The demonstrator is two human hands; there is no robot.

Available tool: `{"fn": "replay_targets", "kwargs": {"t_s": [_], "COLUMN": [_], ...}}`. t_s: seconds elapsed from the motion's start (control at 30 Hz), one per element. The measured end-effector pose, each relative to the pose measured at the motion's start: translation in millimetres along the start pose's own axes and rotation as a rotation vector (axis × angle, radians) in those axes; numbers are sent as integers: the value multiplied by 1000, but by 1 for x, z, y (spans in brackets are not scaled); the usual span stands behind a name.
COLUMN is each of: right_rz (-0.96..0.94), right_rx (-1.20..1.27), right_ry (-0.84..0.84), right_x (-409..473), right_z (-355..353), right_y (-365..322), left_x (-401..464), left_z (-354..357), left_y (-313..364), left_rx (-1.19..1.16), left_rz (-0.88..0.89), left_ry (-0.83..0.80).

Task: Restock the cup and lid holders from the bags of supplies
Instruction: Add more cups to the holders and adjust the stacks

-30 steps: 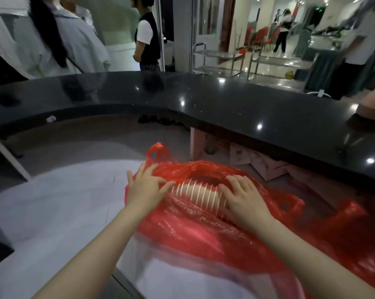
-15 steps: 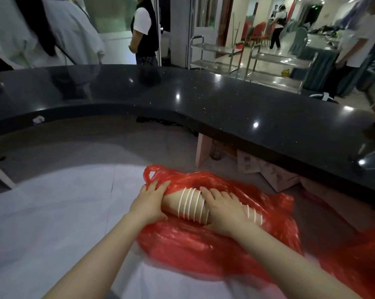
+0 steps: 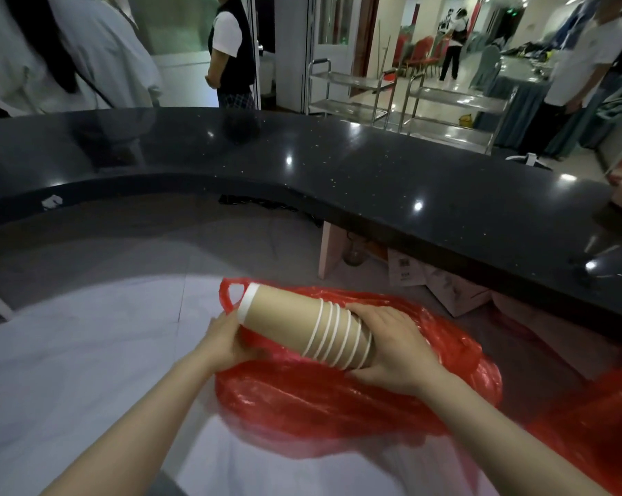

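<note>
A stack of brown paper cups (image 3: 313, 325) with white rims lies on its side, held above an open red plastic bag (image 3: 338, 399). The stack's wide, open end points up and to the left, near the bag's handle loop (image 3: 232, 293). The left hand (image 3: 225, 343) grips the bag film beneath the front cup, fingers curled under the stack; whether they also touch the cup cannot be told. The right hand (image 3: 397, 349) wraps around the narrow end of the stack, fingers curled over the top and thumb underneath. The bag rests on a pale bench (image 3: 70, 352). A second red bag (image 3: 596, 424) lies at the right edge. A dark curved counter (image 3: 374, 180) runs behind, with cardboard boxes (image 3: 438, 284) under it.
</note>
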State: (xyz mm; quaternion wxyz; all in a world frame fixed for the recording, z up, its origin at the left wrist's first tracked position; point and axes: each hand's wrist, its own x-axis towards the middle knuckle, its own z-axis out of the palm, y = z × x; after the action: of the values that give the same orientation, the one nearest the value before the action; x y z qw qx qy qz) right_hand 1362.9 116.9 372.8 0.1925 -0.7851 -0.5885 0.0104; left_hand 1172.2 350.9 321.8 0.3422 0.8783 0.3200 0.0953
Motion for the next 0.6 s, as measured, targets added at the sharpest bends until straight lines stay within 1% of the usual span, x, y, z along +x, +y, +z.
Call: {"fn": "replay_targets", "kwargs": {"t_s": [0.1,0.17,0.27,0.33,0.4,0.5,0.53,0.6], "right_rz": [6,10,-8,-7,-3,7,2,-10], "right_rx": [34,67,108,133,165,209,171,13], "right_ry": [62,107,156,147,130,45,17,-19], "right_x": [5,9,16,20,24,25,24,15], "right_z": [-8,-13,-18,-16,-11,-3,-2,-5], "right_y": [-6,-12,-26,-39,-50,-62,-63,-56], "left_x": [-8,-17,-39,-49,-54,-55,-55,-55], "left_z": [-5,-14,-21,-15,-4,4,4,4], "left_y": [21,33,54,69,79,83,81,77], "left_rx": [-137,-287,-629,-751,-823,-937,-946,-917], "left_rz": [-7,5,83,67,51,5,-6,-19], "left_ry": [220,283,361,368,311,321,331,314]}}
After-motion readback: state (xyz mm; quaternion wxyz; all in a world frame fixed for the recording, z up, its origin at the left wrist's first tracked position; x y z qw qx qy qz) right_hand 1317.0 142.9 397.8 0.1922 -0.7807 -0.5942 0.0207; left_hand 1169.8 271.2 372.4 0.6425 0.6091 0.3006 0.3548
